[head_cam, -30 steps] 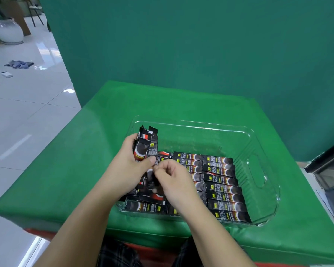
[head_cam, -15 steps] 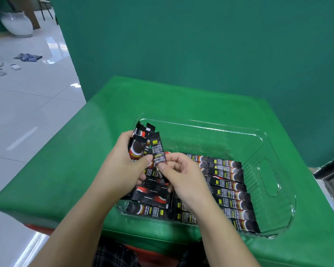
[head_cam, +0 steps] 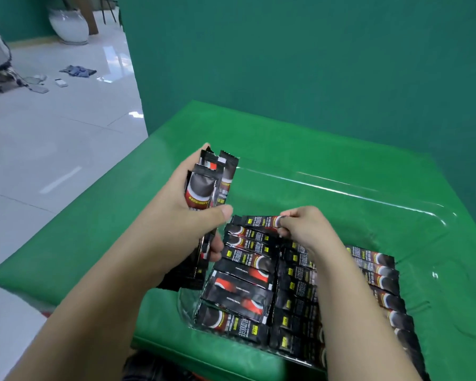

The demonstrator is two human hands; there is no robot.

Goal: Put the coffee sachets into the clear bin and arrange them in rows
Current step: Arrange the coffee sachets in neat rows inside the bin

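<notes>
A clear plastic bin (head_cam: 368,199) stands on the green table. Black coffee sachets (head_cam: 245,273) lie in it in rows across its near half; my right arm hides part of the middle row. My left hand (head_cam: 187,215) grips an upright bundle of sachets (head_cam: 212,182) over the bin's left edge. My right hand (head_cam: 305,226) pinches the right end of one sachet (head_cam: 256,221) that lies flat at the far end of the left row.
The green-covered table (head_cam: 99,215) ends at the left over a white tiled floor. A green wall rises behind it. The far half of the bin holds no sachets. A white vase (head_cam: 69,26) and a cloth (head_cam: 77,70) are far off on the floor.
My right hand has taken one sachet from the bundle in my left hand, turned it flat and lowered it onto the far end of the left row. The view has moved closer.
</notes>
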